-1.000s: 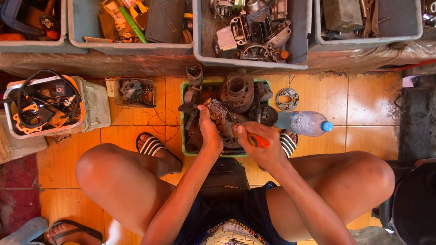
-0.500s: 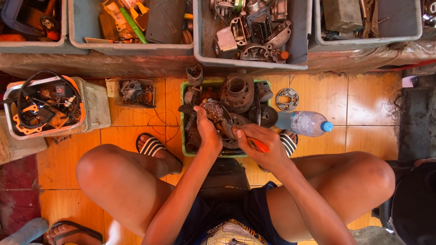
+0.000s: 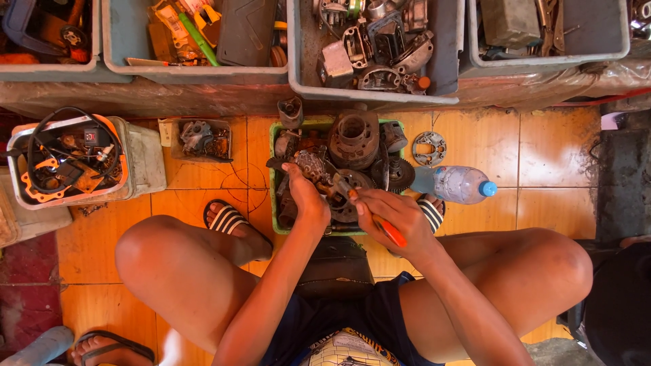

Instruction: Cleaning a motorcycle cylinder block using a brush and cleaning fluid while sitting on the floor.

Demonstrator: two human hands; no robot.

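My left hand (image 3: pixel 306 198) grips a greasy grey metal engine part (image 3: pixel 313 165) over a green tray (image 3: pixel 274 177) filled with several dirty engine parts. My right hand (image 3: pixel 395 215) holds an orange-handled screwdriver (image 3: pixel 389 230), its shaft pointing up-left at the part in my left hand. A large round cylinder piece (image 3: pixel 353 137) and a toothed gear (image 3: pixel 401 174) lie in the tray behind my hands. I sit low with both knees spread, feet in striped sandals on either side of the tray.
A clear water bottle with a blue cap (image 3: pixel 456 184) lies right of the tray, near a flat metal ring plate (image 3: pixel 429 148). A white tub of cables (image 3: pixel 68 163) and a small box of parts (image 3: pixel 201 139) stand left. Grey bins of parts (image 3: pixel 376 41) line the top.
My hands and the held part have shifted slightly; the screwdriver tip stays at the part. Nothing else has moved.
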